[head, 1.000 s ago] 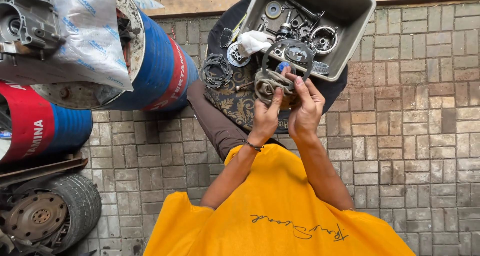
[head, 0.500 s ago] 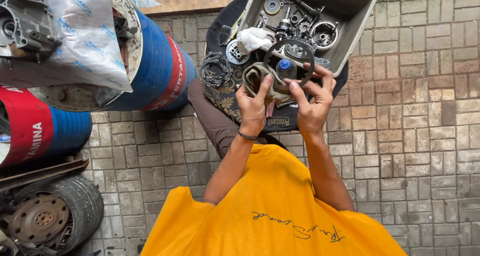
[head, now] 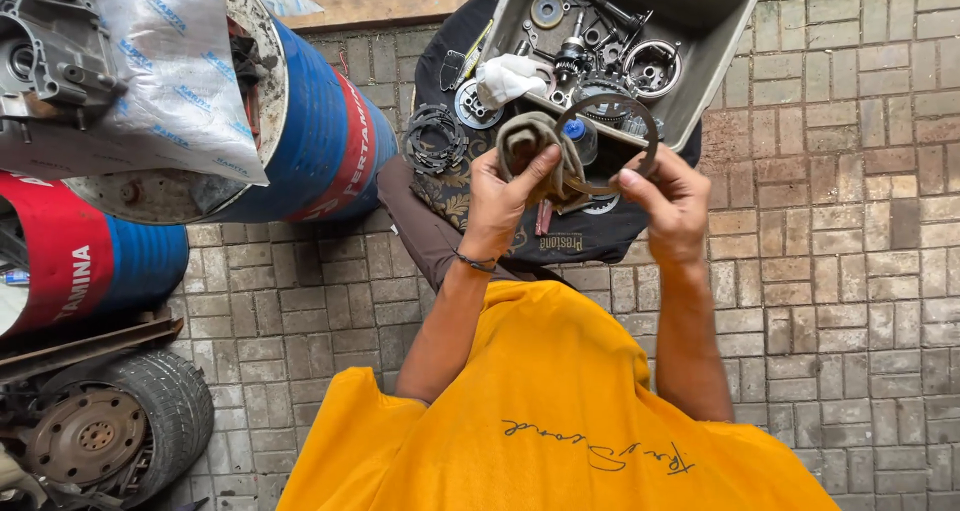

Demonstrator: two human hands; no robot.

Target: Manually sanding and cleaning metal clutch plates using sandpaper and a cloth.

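My left hand grips a bunched olive-brown rag pressed against a thin dark metal ring. My right hand pinches the ring's right side with fingertips. Both hands are raised just in front of a grey plastic tray full of greasy engine parts: gears, a shaft, round plates and a white cloth. The tray rests on a dark cloth spread over the paved ground. A stack of toothed discs lies left of the tray.
Two blue-and-red oil drums lie on their sides at the left, one topped by a grey engine casing on a plastic sack. A small wheel with tyre sits at the bottom left. Brick paving surrounds me.
A second ago both hands clasped a part low near the tray. Now they are apart, the left holding the rag and the right holding up a thin ring.
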